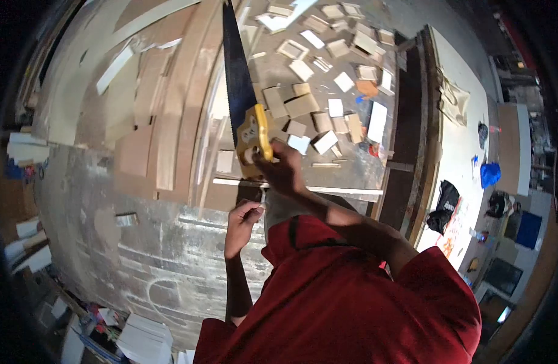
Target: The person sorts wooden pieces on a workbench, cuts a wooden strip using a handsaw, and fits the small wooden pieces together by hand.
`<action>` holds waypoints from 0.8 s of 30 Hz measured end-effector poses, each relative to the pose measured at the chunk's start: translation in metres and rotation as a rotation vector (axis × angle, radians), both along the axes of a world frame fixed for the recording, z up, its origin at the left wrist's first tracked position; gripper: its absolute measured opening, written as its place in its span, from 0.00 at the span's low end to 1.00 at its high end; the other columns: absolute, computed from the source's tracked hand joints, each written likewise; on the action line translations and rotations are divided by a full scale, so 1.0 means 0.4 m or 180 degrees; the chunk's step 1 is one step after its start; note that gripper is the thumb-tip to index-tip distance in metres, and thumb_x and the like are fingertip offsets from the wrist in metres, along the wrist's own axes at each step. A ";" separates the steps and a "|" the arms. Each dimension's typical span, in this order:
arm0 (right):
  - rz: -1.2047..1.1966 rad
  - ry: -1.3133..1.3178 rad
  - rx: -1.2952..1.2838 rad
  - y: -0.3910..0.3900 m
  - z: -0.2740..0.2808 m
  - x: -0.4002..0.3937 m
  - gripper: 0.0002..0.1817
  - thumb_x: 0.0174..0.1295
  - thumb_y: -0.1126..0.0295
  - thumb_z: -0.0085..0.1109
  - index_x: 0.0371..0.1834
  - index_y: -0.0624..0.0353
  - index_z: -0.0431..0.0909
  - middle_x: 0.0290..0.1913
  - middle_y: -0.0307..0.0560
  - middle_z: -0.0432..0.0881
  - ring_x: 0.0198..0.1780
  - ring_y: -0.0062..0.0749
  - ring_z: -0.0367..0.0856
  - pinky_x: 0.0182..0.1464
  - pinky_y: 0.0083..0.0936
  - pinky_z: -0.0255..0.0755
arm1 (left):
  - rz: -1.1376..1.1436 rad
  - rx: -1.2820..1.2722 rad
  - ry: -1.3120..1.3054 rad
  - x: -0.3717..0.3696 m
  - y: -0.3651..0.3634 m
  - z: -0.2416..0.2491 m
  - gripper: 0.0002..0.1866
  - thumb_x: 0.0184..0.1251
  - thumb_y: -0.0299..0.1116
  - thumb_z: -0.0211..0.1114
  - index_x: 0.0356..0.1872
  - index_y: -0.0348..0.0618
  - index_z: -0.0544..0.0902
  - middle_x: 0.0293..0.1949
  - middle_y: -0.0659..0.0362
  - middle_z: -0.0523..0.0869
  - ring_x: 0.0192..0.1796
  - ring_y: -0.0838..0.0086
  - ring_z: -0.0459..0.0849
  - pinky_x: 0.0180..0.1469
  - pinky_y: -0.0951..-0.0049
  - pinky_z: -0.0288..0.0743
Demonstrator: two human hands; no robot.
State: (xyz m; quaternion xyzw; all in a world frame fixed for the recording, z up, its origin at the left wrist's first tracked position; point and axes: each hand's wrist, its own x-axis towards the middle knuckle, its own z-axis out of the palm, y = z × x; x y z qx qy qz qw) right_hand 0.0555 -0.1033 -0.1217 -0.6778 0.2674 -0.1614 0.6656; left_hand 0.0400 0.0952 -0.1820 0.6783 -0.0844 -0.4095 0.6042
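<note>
A hand saw (239, 79) with a dark blade and a yellow handle points away from me, its blade reaching the top of the view. My right hand (284, 167) is closed around that handle. Lower and to the left, my left hand (242, 221) has thumb and fingers pinched together. A small pale bit shows at its fingertips, too small to name. Just beyond the left hand, a thin white strip (345, 190) lies across the near edge of the work table (358, 170), passing below the saw handle.
Many small wood and board offcuts (300, 104) are scattered over the table. Long brown boards (179, 103) lie left of the saw. A pale bench (467, 145) on the right carries a black bag (444, 206) and a blue item (490, 175). A stained grey surface (163, 261) spreads out at lower left.
</note>
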 end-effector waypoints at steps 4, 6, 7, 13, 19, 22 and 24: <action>-0.0106 -0.1089 -0.1033 -0.215 0.100 -0.265 0.10 0.60 0.81 0.63 0.45 0.66 0.80 0.43 0.45 0.78 0.40 0.25 0.79 0.41 0.26 0.77 | -0.1087 -0.0041 -0.0713 -0.065 -0.161 -0.025 0.11 0.77 0.35 0.63 0.41 0.37 0.87 0.35 0.56 0.86 0.39 0.69 0.84 0.46 0.72 0.76; -0.0836 -0.0710 -0.2332 -0.311 0.189 -0.418 0.11 0.62 0.80 0.64 0.47 0.67 0.80 0.44 0.43 0.81 0.41 0.22 0.80 0.44 0.23 0.78 | -0.1682 0.0173 -0.0152 -0.132 -0.300 -0.020 0.14 0.76 0.39 0.63 0.40 0.38 0.88 0.40 0.52 0.89 0.45 0.67 0.87 0.50 0.69 0.78; -0.1131 -0.0569 -0.2648 -0.357 0.227 -0.497 0.11 0.63 0.79 0.65 0.48 0.67 0.80 0.45 0.42 0.82 0.42 0.20 0.80 0.46 0.22 0.78 | -0.1726 0.0182 -0.0148 -0.180 -0.381 -0.047 0.14 0.76 0.39 0.63 0.40 0.38 0.88 0.40 0.52 0.89 0.45 0.67 0.87 0.50 0.69 0.78; -0.2709 -0.1000 -0.1995 -0.621 0.285 -0.937 0.11 0.70 0.75 0.60 0.52 0.70 0.81 0.43 0.51 0.88 0.45 0.32 0.87 0.56 0.32 0.81 | -0.2665 -0.0829 -0.2568 -0.525 -0.782 -0.247 0.06 0.66 0.35 0.67 0.40 0.48 0.86 0.60 0.55 0.80 0.62 0.57 0.77 0.65 0.53 0.69; -0.3412 -0.0412 -0.1543 -0.778 0.158 -1.333 0.08 0.71 0.75 0.62 0.46 0.70 0.84 0.41 0.47 0.88 0.41 0.26 0.85 0.49 0.26 0.80 | -0.3012 -0.0572 -0.3775 -0.659 -0.903 -0.443 0.08 0.64 0.32 0.66 0.42 0.46 0.86 0.61 0.58 0.80 0.67 0.60 0.74 0.67 0.56 0.68; -0.3396 0.0445 -0.0992 -0.812 0.049 -1.460 0.07 0.70 0.73 0.64 0.42 0.67 0.85 0.36 0.42 0.87 0.36 0.22 0.82 0.46 0.24 0.77 | -0.3150 -0.0278 -0.4103 -0.635 -0.884 -0.409 0.10 0.65 0.31 0.65 0.46 0.44 0.86 0.59 0.59 0.81 0.67 0.61 0.74 0.67 0.59 0.70; -0.3296 0.0369 -0.0684 -0.821 -0.052 -1.537 0.07 0.69 0.73 0.64 0.42 0.68 0.85 0.35 0.42 0.87 0.35 0.23 0.82 0.43 0.24 0.77 | -0.2944 -0.0283 -0.4241 -0.608 -0.859 -0.438 0.14 0.59 0.29 0.68 0.48 0.42 0.85 0.61 0.58 0.79 0.67 0.58 0.73 0.69 0.59 0.70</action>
